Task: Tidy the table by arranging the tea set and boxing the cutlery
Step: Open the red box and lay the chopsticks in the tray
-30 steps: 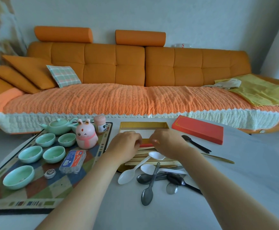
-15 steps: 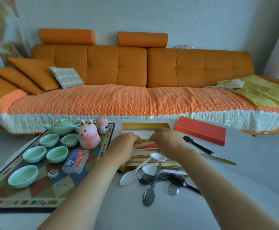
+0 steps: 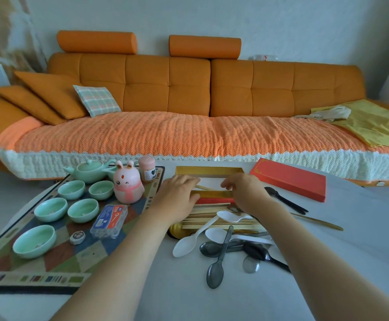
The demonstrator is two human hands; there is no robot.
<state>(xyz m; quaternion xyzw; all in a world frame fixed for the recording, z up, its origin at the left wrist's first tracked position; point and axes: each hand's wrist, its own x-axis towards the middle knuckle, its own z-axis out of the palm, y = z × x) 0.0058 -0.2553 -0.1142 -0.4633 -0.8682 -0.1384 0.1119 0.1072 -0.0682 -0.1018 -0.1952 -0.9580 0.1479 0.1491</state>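
- Behind the pale counter runs a long orange sofa with a knitted orange throw and a plaid cushion.
- An open gold-lined box sits at the counter's middle, its long axis running left to right; I use it as the landmark for everything else.
- Both hands reach over the box's near edge. The left hand lies palm down with fingers loosely curled; the right hand is bent the same way, fingertips pointing left.
- One pale chopstick lies inside the box between the two hands, pointing left to right with a slight slant. Its ends run under the fingers of both hands, but whether either hand pinches it or only touches it I cannot tell.
- Just in front of the box lies a stack of more chopsticks, also lengthwise left to right, partly under the wrists.
- Nearer still is a loose heap of white, grey and black spoons, handles pointing mostly away or to the right.
- Right of the box lies its red lid, flat, with a black plastic fork and a gold utensil in front of it.
- Left of the box, a patterned mat carries a green teapot, five green cups, a pink rabbit figure, a small jar and a clear plastic case.
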